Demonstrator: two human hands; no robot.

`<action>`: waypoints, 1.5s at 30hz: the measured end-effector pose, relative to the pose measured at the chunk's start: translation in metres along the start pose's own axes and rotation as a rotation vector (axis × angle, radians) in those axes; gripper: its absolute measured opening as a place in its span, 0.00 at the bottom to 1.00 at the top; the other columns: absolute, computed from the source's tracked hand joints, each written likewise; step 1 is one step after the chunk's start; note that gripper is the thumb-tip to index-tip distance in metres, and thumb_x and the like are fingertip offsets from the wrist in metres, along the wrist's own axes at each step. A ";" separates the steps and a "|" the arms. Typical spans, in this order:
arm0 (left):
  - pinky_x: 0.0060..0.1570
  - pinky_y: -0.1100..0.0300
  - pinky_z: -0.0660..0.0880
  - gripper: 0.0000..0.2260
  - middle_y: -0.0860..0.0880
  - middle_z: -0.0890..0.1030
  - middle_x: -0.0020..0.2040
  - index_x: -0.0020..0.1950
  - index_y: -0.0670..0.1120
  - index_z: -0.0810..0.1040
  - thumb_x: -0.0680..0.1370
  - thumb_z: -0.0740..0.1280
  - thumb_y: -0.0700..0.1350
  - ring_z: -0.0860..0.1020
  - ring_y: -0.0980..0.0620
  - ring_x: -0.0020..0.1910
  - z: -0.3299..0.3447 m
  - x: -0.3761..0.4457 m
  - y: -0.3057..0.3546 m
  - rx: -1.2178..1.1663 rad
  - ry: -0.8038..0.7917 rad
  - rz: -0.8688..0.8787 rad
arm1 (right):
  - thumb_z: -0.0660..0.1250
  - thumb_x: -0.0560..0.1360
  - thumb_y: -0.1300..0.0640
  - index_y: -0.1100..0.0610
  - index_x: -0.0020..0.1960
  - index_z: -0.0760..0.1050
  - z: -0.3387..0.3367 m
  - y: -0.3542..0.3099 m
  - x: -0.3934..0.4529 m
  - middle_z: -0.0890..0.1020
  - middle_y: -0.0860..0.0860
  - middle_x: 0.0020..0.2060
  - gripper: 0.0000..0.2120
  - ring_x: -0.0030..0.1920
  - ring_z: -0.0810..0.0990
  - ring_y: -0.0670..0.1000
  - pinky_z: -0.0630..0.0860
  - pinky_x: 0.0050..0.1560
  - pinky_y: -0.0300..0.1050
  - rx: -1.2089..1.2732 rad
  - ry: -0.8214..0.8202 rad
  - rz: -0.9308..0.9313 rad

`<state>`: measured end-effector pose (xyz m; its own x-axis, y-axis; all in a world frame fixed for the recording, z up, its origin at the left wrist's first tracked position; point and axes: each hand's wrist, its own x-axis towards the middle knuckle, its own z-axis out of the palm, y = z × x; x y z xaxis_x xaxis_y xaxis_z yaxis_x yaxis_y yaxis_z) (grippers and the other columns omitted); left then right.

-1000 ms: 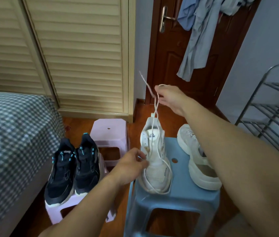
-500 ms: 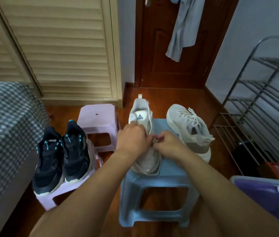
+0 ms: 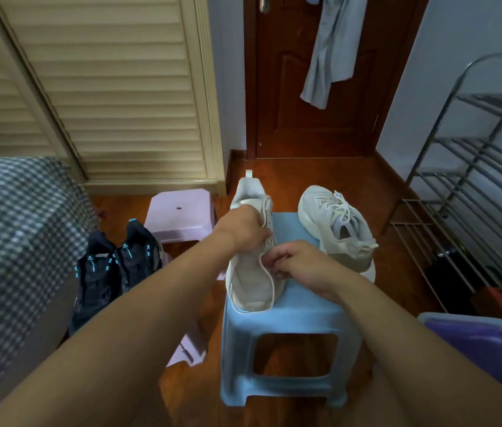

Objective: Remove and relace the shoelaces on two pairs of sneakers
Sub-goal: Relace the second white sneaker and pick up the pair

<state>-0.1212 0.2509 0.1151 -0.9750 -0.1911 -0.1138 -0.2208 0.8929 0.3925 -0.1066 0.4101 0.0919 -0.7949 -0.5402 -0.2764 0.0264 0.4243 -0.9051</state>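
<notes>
Hands work on the blue stool: left hand grips the white sneaker, right hand apparently pinches its lace.

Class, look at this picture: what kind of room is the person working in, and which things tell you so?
Most likely a bedroom at home. A bed with a checked cover stands at the left, a louvred wardrobe door behind it, and clothes hang on the wooden door.
</notes>
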 end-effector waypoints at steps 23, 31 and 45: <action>0.31 0.60 0.71 0.08 0.44 0.81 0.38 0.40 0.41 0.82 0.77 0.69 0.43 0.75 0.49 0.30 -0.015 0.008 0.006 -0.252 -0.187 -0.140 | 0.67 0.75 0.61 0.68 0.46 0.81 -0.025 -0.015 -0.035 0.82 0.63 0.47 0.09 0.49 0.84 0.58 0.83 0.54 0.52 0.692 -0.334 0.093; 0.30 0.61 0.73 0.10 0.45 0.72 0.31 0.40 0.41 0.75 0.80 0.63 0.41 0.67 0.52 0.24 -0.024 0.010 0.007 -0.523 -0.415 -0.208 | 0.68 0.77 0.60 0.66 0.46 0.82 -0.020 -0.011 -0.032 0.82 0.61 0.45 0.09 0.50 0.83 0.58 0.74 0.67 0.60 0.640 -0.357 0.121; 0.33 0.66 0.69 0.09 0.54 0.75 0.33 0.39 0.46 0.84 0.77 0.73 0.46 0.73 0.57 0.34 -0.043 0.001 -0.003 -0.500 -0.029 0.018 | 0.53 0.71 0.82 0.70 0.60 0.78 0.005 -0.004 -0.008 0.81 0.64 0.53 0.23 0.55 0.81 0.58 0.75 0.66 0.52 0.521 -0.230 0.139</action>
<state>-0.1225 0.2307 0.1532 -0.9791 -0.1596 -0.1257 -0.1967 0.5899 0.7832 -0.0974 0.4086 0.0960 -0.6123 -0.6733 -0.4144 0.4618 0.1210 -0.8787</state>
